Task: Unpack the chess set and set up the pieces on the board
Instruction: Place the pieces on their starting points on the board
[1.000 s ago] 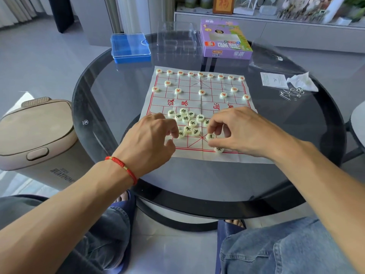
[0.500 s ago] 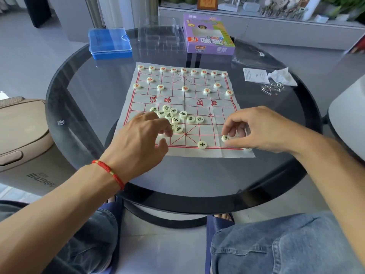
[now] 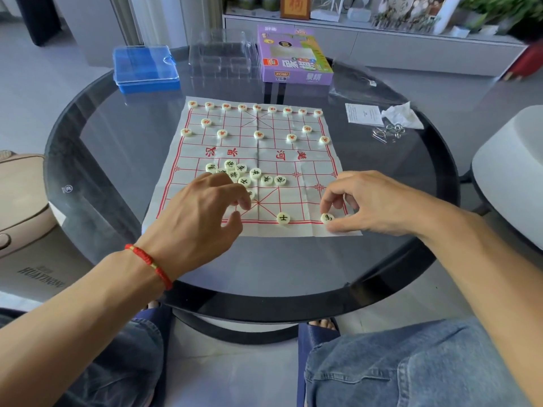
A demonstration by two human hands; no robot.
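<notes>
Cream black-lettered pieces are waiting mid-board while my right hand is pinching a piece onto the near row and my left hand is curling over the pile, its grip hidden, to pick next.
</notes>
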